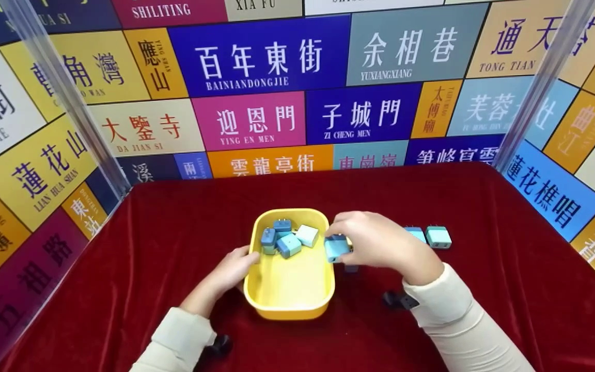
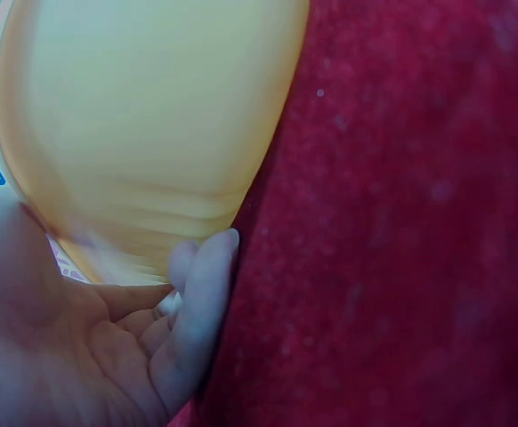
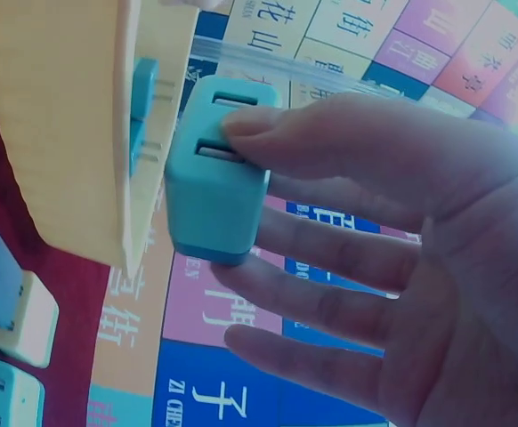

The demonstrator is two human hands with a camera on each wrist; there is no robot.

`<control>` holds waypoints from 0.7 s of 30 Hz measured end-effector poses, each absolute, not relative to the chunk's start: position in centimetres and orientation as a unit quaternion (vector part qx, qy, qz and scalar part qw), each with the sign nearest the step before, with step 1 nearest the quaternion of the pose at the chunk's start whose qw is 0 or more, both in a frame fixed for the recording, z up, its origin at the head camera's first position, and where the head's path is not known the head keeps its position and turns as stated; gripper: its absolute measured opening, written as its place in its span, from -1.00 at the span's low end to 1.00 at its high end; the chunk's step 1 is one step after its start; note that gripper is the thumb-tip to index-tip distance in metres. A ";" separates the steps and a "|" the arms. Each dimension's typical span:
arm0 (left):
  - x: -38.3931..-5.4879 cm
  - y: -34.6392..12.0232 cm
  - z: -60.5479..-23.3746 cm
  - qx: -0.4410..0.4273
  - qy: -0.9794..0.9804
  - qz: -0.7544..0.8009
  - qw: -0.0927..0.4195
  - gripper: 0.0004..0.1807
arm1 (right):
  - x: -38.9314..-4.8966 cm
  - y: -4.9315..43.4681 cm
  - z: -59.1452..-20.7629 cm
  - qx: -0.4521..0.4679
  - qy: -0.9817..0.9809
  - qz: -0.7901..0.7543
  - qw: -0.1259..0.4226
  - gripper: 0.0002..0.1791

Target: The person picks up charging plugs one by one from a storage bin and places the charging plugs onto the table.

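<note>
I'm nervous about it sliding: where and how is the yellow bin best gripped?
Probably pinch the yellow bin at its left long wall, coming from the left: the open top exposes a thin rim, and the left hand grips it there. The right hand, holding a charger, occupies the opposite side.

Smooth plastic on velvety cloth (image 1: 199, 201), basically
Tub (image 1: 292, 313) looks like smooth plastic with a soft sheen, charger (image 3: 214, 200) is smooth hard plastic too, more satin than glossy. Prongs (image 3: 163, 89) look like metal. Cloth has a crushed nap with shiny streaks. Posts (image 1: 545, 77) are clear and glossy, plastic or glass, can't tell tbh. Sleeves (image 1: 475, 325) are matt fabric.
</note>
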State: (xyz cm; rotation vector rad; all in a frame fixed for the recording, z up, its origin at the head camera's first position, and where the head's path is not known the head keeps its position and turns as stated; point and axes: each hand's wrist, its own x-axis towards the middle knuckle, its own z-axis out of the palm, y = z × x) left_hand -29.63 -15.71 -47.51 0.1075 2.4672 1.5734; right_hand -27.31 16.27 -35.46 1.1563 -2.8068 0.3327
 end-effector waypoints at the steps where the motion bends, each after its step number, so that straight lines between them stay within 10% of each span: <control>1: -29.6 -15.7 -47.5 0.036 0.837 0.536 0.107 -0.48 | -27.4 16.5 -35.4 0.372 -0.921 0.109 0.040 -0.58; 21: -29.6 -15.7 -47.5 0.038 0.838 0.534 0.104 -0.49 | -29.5 19.6 -36.0 0.294 -0.950 0.098 -0.033 -0.65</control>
